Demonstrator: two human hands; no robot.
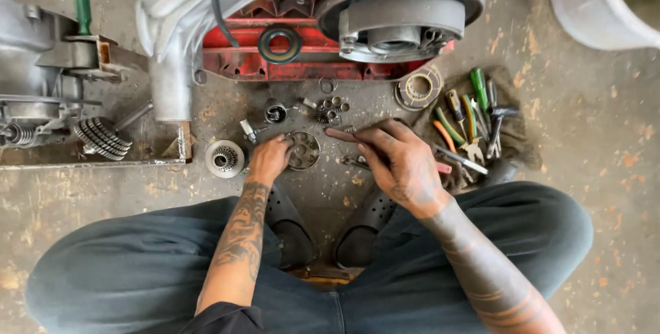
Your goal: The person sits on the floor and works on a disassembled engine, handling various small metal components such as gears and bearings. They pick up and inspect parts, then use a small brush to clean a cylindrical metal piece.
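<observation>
My left hand [269, 158] rests on the rim of a round metal plate with several holes [304, 150] lying on the concrete floor. My right hand [399, 162] hovers just right of that plate, fingers pointing left, holding a thin dark rod-like tool [342, 134] whose tip reaches toward the plate. A small ribbed metal hub [225, 159] lies left of my left hand. Small rings, bearings and bolts [330, 108] are scattered beyond the plate.
A red engine casing [240, 56] with a black seal ring [279, 44] and a grey drum housing [402, 14] stand ahead. Screwdrivers and pliers lie on a dark cloth [515, 141] at right. A grey gearbox with a coiled gear [102, 138] sits left. A grey tub [591, 11] stands far right.
</observation>
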